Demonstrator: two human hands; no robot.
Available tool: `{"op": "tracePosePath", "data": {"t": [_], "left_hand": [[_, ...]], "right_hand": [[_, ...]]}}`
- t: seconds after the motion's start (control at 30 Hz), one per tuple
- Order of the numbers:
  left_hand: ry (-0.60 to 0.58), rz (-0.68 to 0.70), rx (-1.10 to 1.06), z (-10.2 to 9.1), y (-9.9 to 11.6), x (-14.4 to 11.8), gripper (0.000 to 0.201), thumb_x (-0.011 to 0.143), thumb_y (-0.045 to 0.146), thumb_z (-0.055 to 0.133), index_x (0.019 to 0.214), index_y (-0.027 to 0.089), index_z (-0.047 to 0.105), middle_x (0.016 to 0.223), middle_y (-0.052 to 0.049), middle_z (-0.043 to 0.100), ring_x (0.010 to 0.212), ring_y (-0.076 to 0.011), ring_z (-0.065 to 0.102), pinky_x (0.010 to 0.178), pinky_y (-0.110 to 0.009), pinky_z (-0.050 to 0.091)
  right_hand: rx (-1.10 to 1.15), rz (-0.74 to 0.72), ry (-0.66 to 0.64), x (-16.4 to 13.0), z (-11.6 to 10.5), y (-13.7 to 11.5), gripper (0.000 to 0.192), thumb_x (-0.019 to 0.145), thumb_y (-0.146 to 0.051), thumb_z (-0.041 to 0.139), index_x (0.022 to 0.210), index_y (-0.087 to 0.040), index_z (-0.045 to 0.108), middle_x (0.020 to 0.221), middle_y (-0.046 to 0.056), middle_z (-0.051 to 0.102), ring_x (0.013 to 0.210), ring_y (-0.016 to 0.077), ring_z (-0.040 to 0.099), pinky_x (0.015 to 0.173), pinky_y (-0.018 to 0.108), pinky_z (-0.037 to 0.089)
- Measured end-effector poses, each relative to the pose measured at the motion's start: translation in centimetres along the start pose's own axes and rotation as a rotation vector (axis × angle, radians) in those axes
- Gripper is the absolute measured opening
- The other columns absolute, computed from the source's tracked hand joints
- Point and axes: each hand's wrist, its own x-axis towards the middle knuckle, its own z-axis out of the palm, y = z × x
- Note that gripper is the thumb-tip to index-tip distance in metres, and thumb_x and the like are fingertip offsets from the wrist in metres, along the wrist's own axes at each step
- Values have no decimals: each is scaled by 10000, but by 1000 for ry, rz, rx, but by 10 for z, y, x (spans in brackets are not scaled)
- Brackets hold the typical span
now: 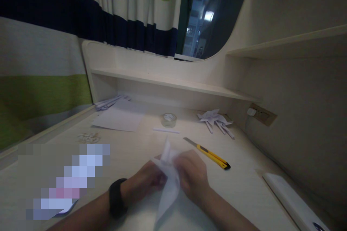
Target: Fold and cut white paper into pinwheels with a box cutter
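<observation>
White paper (168, 173) sits pinched between my left hand (148, 180) and right hand (191, 178), raised just off the desk (244, 187); both are closed on it. I judge the folding midway: creases show, one point sticks up, no finished shape. Folded pieces (215, 120), tape (169, 120) and the knife (207, 153) lie beyond, untouched.

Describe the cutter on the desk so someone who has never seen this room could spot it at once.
Start at the pale desk under the low shelf. Just right of the two hands folding white paper lies the utility knife, flat and slanted. It is the only yellow-and-black thing there; everything near it is white paper or clear tape.
</observation>
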Motion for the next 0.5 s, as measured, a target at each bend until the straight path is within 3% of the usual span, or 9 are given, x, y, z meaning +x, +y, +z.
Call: {"op": "tracePosePath", "data": {"t": [0.13,0.27,0.4,0.5], "left_hand": [[20,24,28,-2,0,0,315,767,446,640,753,144,554,533,65,380,440,-51,277,408,-181,212],[26,70,85,-14,0,4,254,752,389,670,797,143,622,628,11,528,540,-100,432,506,-216,362],[23,250,413,-34,1,8,209,738,309,688,878,154,679,870,-41,655,800,-217,549,759,-312,443],[61,283,576,-46,-2,10,264,801,311,622,1008,153,663,998,-83,666,888,-256,563,811,-349,443]], "right_hand": [[51,-24,29,4,-2,-2,149,831,-93,516,857,-189,627,753,56,629,700,173,538,615,312,419],[115,19,35,12,-14,-9,163,838,-105,512,886,-185,646,777,59,642,718,173,554,638,321,443],[201,124,-7,18,-24,-12,153,851,-126,521,855,-184,663,763,51,636,733,170,562,654,318,462],[275,180,-84,17,-24,-9,127,850,-160,557,828,-192,678,756,44,640,731,167,571,666,313,471]]}}
